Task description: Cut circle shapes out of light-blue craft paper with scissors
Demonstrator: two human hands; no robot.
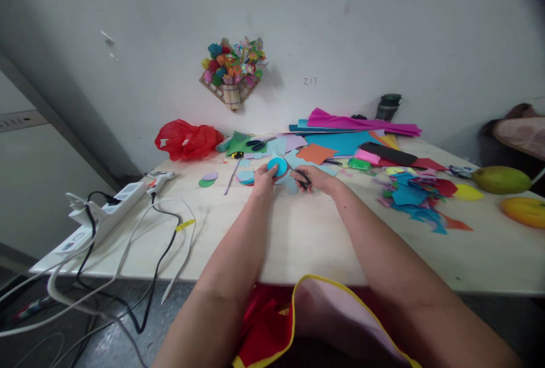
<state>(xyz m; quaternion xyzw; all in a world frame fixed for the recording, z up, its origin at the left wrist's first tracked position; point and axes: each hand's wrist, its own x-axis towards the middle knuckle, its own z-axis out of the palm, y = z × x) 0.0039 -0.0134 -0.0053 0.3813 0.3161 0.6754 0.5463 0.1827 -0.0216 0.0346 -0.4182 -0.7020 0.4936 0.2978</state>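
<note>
My left hand (264, 179) pinches a round blue paper disc (278, 167) at its left edge, just above the table. Fingers of my right hand (314, 179) are wrapped round the dark handles of a pair of scissors (301, 177). Its blades point up and left, with the tips close to the disc's upper right side. Left of my left hand lies a small pile of cut paper circles (246, 176). Farther left, a lilac and a green paper circle (207, 182) overlap on the table. Pale blue paper (291, 184) lies beneath and behind my hands.
Paper scraps (411, 195) are heaped at the right, near two mangoes (501, 179). Coloured sheets (340, 143), a black phone-like slab (388, 154) and a red plastic bag (187, 139) lie along the back. A power strip (106, 217), glue gun (160, 180) and trailing cables occupy the left.
</note>
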